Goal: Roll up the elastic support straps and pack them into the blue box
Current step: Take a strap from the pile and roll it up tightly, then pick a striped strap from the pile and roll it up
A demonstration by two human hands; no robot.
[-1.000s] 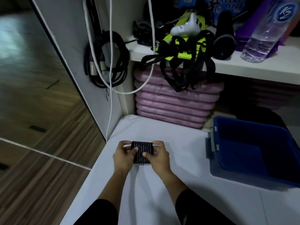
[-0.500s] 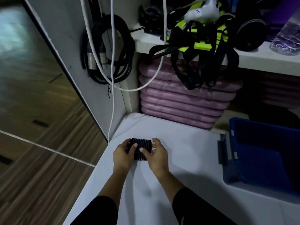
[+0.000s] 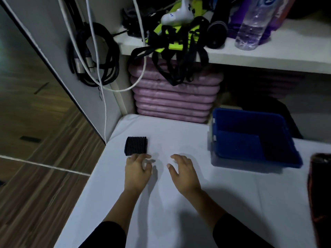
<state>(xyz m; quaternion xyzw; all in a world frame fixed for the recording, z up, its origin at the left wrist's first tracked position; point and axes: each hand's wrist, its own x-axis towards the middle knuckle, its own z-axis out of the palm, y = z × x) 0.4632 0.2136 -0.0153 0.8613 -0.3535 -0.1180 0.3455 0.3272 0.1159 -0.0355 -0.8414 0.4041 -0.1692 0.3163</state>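
Observation:
A black ribbed elastic strap (image 3: 136, 146), folded into a compact block, lies on the white table (image 3: 179, 203) near its far left corner. My left hand (image 3: 137, 170) hovers just in front of it, fingers loosely bent, holding nothing. My right hand (image 3: 184, 171) is beside it to the right, fingers relaxed and empty. The blue box (image 3: 250, 140) stands open at the right of the table; nothing shows inside it.
A shelf (image 3: 268, 56) above carries tangled black and green straps (image 3: 179, 42), a water bottle (image 3: 252, 27) and a white device. Pink mats (image 3: 175, 97) are stacked beneath. Cables (image 3: 95, 56) hang on the wall at left. A dark red-trimmed object (image 3: 320, 194) sits at the right edge.
Both hands have let go of the black strap and drawn back toward me. The strap now lies alone on the table. The camera view has shifted left.

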